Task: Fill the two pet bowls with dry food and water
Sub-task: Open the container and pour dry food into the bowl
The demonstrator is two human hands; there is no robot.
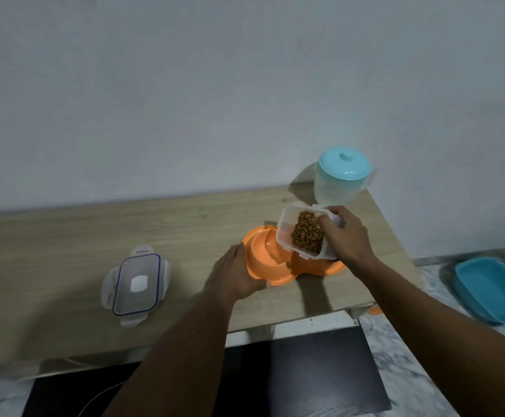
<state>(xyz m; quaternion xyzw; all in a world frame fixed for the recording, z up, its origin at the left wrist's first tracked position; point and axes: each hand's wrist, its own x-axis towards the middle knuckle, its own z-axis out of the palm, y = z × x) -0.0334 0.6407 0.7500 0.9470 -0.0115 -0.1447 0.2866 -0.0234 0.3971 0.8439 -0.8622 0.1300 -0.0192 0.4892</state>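
On the worktop (64, 236), the lid (136, 285) lies left of the double bowl (272, 260); the jug (340, 179) stands behind it, the food container (293, 236) above it.

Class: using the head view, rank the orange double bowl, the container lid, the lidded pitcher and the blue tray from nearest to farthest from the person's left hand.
From the left hand:
1. Orange double bowl, touching it.
2. Container lid, to its left.
3. Lidded pitcher, back right.
4. Blue tray, far right, off the table.
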